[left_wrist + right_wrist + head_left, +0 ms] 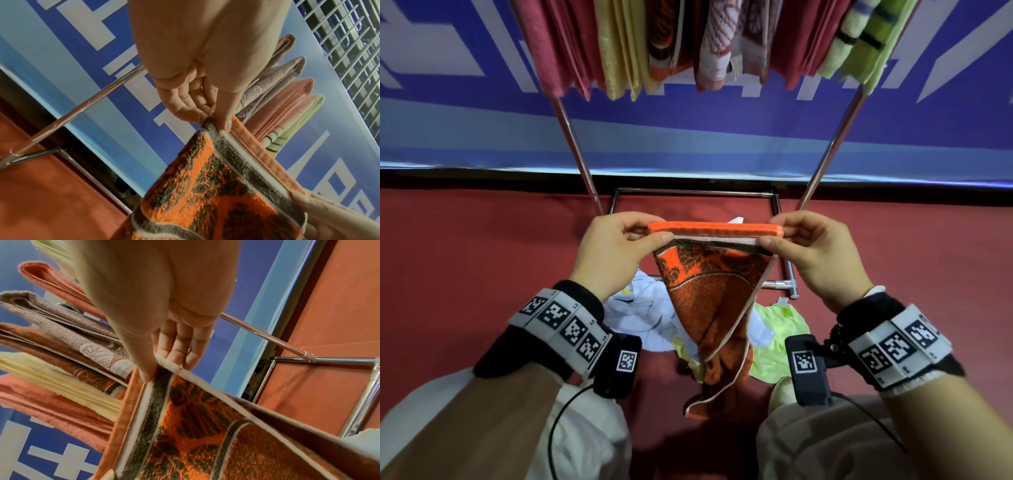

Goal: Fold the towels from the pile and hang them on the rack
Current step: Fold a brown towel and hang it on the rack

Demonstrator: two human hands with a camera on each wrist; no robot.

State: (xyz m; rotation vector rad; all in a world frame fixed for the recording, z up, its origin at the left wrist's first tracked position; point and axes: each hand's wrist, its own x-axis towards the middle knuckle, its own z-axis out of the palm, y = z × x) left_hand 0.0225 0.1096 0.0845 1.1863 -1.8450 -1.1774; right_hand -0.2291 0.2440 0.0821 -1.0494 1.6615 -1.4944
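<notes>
Towel (709, 298): orange with a dark pattern, held in the air in front of the rack, below its hung row and above its base frame. The top hem is stretched level between both hands, the body narrows downward, and the tail trails toward the floor.
Left hand (613, 253): at the towel's left top corner, with thumb and fingers (224, 120) pinching the hem.
Right hand (818, 253): at the right top corner, with thumb and fingers (144, 368) pinching the hem and a pale edge layer.
Pile (633, 315): white and yellow-green towels, crumpled on the floor at the rack's base, directly under the held towel.
Rack (579, 161): chrome tubes, with legs splaying down to a rectangular base.
Hung towels (688, 41): pink, yellow, orange-patterned, mauve, dark red and green-striped, folded side by side along the rack's top.
Floor (465, 240): red, under the rack.
Banner (688, 137): blue and white, behind the rack.
</notes>
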